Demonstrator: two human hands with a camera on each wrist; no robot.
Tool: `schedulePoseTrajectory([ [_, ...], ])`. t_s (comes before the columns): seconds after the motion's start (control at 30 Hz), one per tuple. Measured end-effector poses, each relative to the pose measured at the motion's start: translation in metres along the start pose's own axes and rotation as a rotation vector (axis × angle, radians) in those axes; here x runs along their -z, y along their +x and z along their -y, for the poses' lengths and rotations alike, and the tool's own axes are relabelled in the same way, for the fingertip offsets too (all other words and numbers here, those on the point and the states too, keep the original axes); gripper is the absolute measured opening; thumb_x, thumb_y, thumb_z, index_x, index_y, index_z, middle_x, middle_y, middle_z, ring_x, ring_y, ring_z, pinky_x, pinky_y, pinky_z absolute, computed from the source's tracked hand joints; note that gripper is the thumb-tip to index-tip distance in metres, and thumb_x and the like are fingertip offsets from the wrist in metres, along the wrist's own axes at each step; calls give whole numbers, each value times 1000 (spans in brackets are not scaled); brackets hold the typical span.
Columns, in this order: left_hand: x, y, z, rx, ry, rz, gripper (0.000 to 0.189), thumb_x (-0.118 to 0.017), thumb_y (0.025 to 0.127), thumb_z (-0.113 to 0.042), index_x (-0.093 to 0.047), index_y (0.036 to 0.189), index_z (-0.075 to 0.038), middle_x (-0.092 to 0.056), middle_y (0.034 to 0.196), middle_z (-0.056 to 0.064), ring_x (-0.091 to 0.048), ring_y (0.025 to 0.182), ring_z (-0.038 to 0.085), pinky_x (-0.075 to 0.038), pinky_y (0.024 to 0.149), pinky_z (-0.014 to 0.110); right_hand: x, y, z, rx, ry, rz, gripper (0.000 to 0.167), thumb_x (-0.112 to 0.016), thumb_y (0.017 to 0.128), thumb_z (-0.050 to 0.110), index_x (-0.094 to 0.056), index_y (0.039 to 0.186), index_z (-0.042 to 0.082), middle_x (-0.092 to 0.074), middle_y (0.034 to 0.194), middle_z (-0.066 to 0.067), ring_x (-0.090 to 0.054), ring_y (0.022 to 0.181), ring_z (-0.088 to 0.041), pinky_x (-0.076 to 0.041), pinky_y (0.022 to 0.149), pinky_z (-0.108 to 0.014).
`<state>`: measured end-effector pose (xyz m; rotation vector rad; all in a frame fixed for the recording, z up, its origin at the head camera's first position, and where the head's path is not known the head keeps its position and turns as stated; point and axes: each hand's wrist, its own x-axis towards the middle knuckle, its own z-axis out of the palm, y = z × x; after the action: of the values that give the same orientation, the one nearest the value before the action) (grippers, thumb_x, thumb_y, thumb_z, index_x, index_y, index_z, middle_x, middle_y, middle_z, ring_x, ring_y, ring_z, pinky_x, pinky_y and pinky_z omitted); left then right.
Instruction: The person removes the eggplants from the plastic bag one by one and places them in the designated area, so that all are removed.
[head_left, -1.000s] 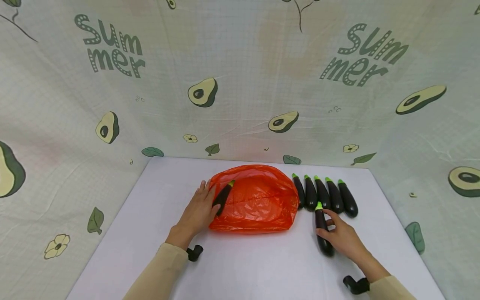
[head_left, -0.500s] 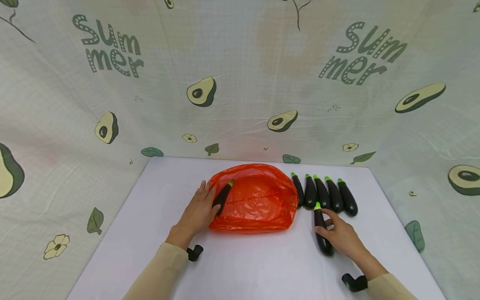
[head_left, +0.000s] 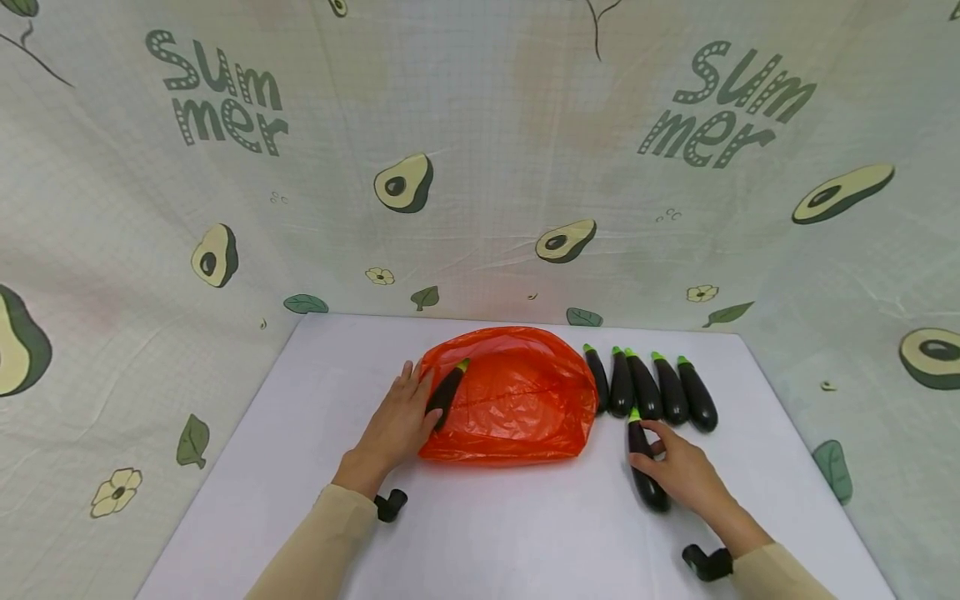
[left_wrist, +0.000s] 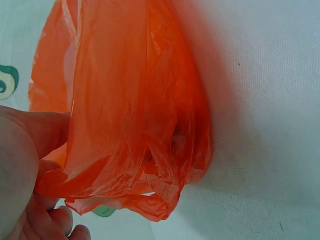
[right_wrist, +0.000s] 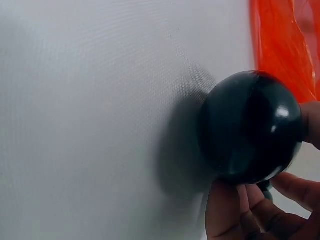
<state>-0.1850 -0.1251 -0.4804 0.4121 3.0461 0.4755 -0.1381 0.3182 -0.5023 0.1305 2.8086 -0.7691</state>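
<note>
My left hand pinches the left edge of a red plastic bag, thumb inside the mouth and fingers outside, as the left wrist view shows of the bag. Just by that thumb, a dark eggplant with a green top lies in the bag's open mouth. My right hand grips another eggplant between thumb and fingers, low over the table. Its rounded dark end fills the middle of the right wrist view, with a shadow beside it. The stem end points toward the row behind.
Several more eggplants stand in a row right of the bag, stems toward the back. The leftmost one is partly hidden by the bag's edge. A white table lies beneath, with a printed cloth hanging behind it.
My right hand and its eggplant have shifted very slightly left. One eggplant in the row leans a little more left at its stem. The left hand and bag stay put.
</note>
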Motion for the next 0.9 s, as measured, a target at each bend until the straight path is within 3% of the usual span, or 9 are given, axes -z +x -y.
schedulePoseTrajectory([
  [0.43, -1, 0, 0, -2, -2, 2, 78, -66, 105, -34, -29, 166, -4, -24, 174, 18, -10, 165, 37, -23, 130, 54, 2, 3, -1, -36, 34, -25, 85, -72, 97, 48, -40, 152, -9, -69, 119, -29, -70, 94, -33, -60, 81, -53],
  [0.67, 2, -1, -1, -2, -15, -3, 77, -67, 104, -32, -30, 166, -3, -23, 175, 17, -10, 165, 37, -22, 130, 54, 6, 4, 0, -29, 26, -73, 80, -68, 100, 47, -42, 150, -10, -66, 126, -32, -69, 107, -43, -59, 85, -57],
  [0.9, 2, -2, -1, -2, -15, -10, 77, -67, 104, -32, -30, 165, -2, -23, 175, 17, -10, 165, 37, -22, 130, 54, 13, 7, 8, 15, 39, -144, 73, -68, 101, 42, -47, 148, -10, -64, 127, -32, -69, 106, -42, -61, 83, -54],
])
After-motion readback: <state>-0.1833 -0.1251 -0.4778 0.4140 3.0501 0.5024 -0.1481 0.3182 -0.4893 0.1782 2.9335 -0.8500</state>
